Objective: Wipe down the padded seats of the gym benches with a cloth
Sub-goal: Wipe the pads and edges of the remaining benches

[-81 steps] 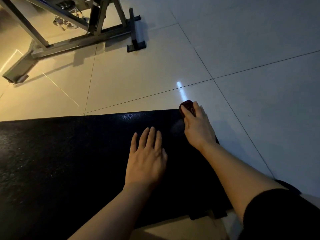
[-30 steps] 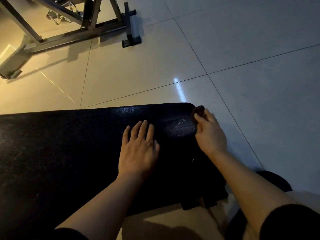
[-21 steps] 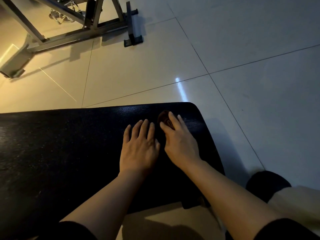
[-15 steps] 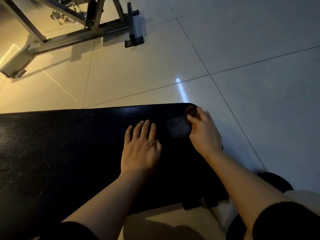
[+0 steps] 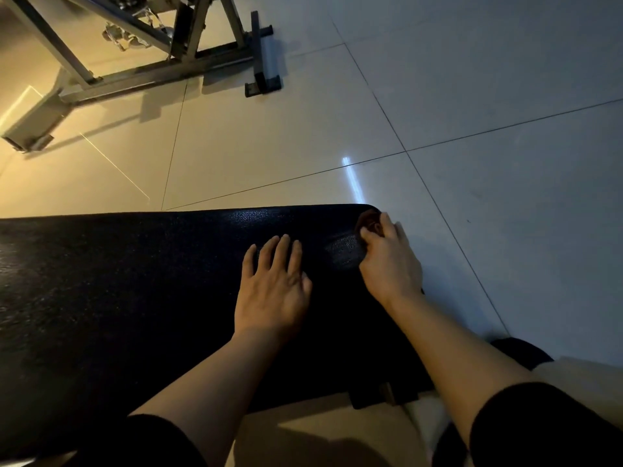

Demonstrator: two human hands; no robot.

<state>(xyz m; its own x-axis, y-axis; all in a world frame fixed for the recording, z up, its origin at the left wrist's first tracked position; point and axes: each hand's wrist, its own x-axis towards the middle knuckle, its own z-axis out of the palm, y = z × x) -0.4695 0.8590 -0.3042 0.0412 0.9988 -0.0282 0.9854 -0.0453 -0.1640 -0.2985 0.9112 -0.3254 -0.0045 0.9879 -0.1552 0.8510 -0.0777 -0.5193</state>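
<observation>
A long black padded bench seat with a bumpy leather-like top (image 5: 135,291) runs across the lower half of the frame, from the left edge to a rounded end right of the middle. The left hand (image 5: 273,291) lies flat on the seat near the middle of the frame, palm down, its fingers (image 5: 281,251) straight and close together, holding nothing. The right hand (image 5: 391,261) is at the rounded end of the seat, right of the middle, with its fingers curled round a small dark reddish-brown bunched cloth (image 5: 369,223). The cloth touches the far corner of the seat, and only a little of it pokes out past the fingertips. Just left of that hand a patch of the seat shines. Both forearms are bare, and black sleeves (image 5: 539,426) show at the bottom of the frame. Under the seat, near the bottom, a dark bracket (image 5: 384,397) sticks out. The floor is big pale shiny tiles (image 5: 472,79) with thin dark lines between them. In the upper left of the frame stands a grey metal gym machine frame (image 5: 141,72), well apart from the seat, with a black foot bar (image 5: 263,62) on its right side.
</observation>
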